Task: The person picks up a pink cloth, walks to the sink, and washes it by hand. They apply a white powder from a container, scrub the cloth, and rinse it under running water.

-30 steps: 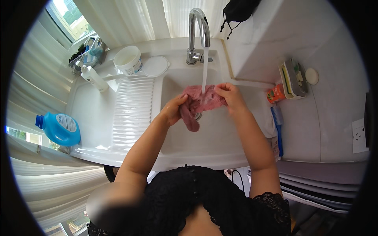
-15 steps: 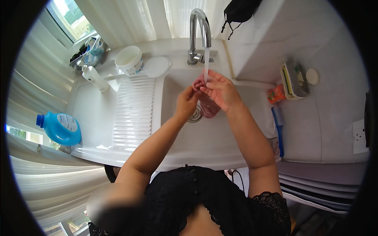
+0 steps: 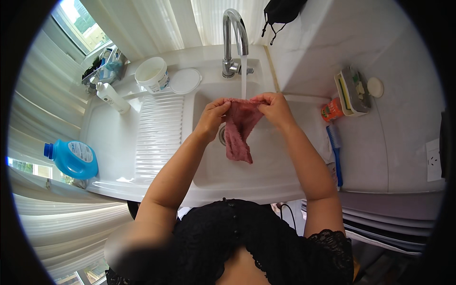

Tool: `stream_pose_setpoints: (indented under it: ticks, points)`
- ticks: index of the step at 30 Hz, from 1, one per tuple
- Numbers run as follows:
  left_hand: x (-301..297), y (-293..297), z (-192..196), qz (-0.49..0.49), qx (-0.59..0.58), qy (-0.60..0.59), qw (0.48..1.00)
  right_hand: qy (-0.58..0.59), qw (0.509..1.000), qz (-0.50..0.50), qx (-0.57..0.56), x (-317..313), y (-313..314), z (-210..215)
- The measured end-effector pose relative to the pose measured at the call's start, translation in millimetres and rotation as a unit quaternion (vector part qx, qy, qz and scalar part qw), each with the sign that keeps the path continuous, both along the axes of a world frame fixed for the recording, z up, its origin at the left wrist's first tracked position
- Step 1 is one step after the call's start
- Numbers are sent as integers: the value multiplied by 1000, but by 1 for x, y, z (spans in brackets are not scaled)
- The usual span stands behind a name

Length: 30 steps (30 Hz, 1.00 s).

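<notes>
A wet, dusty-pink cloth [image 3: 240, 126] hangs between my two hands over the sink basin [image 3: 280, 161]. My left hand [image 3: 211, 116] pinches its upper left corner, while my right hand [image 3: 274, 110] pinches the upper right. Stretched taut along its top edge, the cloth narrows toward a loose lower end; whether it is a sock or a rag I cannot tell. Water runs from the chrome faucet [image 3: 235, 40] straight down onto or just behind the top edge. Behind the cloth, the metal drain [image 3: 222, 135] is partly hidden.
A ribbed washboard [image 3: 159, 135] lies left of the basin. Farther left stand a white pump bottle [image 3: 113, 98] and a blue detergent jug [image 3: 73, 159]. A white tub [image 3: 153, 75] and its lid [image 3: 185, 81] sit at the back. A blue brush [image 3: 335, 154] and an orange container [image 3: 331, 110] are at right.
The cloth was bunched under the stream, with my right hand's fingers spread beside it. Now my hands have drawn apart and lowered slightly, spreading its top edge between them.
</notes>
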<state>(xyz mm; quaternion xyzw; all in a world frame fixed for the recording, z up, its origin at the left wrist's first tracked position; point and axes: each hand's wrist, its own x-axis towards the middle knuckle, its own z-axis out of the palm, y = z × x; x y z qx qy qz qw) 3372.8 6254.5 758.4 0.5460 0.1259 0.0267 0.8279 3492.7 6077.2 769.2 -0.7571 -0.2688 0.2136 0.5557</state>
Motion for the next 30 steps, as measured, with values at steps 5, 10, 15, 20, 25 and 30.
stream_pose_setpoints:
  ticks: [5, 10, 15, 20, 25, 30]
  points:
    - [6, -11, 7, 21, -85, -30, 996, -41, 999, -11, -28, -6, 14, -14]
    - [13, -6, 4, 17, 154, -20, 988, 286, 945, -44, 153, -22, 29, 12]
    - [19, -2, -49, 51, 183, 0, 982, 416, 872, 48, 253, -11, 34, 19]
    - [17, -5, -142, 99, 400, 76, 908, 458, 837, -35, 297, -10, 37, 23]
    - [3, -25, -137, 146, 295, 138, 934, 432, 836, -25, 338, -4, 24, 39]
    - [25, -42, -67, -13, -70, -1, 997, 402, 885, 61, 227, -27, 36, 28]
